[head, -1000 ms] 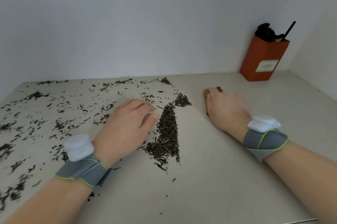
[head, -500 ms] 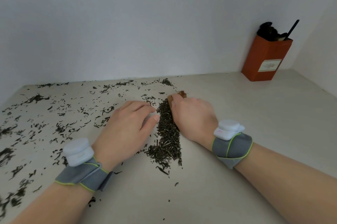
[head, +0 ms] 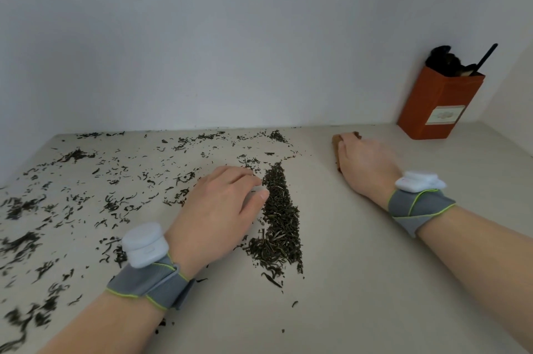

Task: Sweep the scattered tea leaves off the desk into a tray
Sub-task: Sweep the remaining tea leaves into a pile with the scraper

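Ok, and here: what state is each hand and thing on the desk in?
tea pile: gathered in a ridge on the desk.
scattered leaves: loose over the desk's left side.
left hand: resting beside the tea pile, fingers curled, grip unclear.
right hand: gripping the brown tool, apart from the tea pile.
brown tool: on the desk, mostly hidden.
orange box: upright, open-topped, dark items inside.

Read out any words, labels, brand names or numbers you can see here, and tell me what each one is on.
No text here can be read.
On the orange box, the pale label: print and a small picture, too blurred to read.
On the left wrist device and the right wrist device: white, no legible marking.
On the brown wooden piece held by the right hand: no writing shows.
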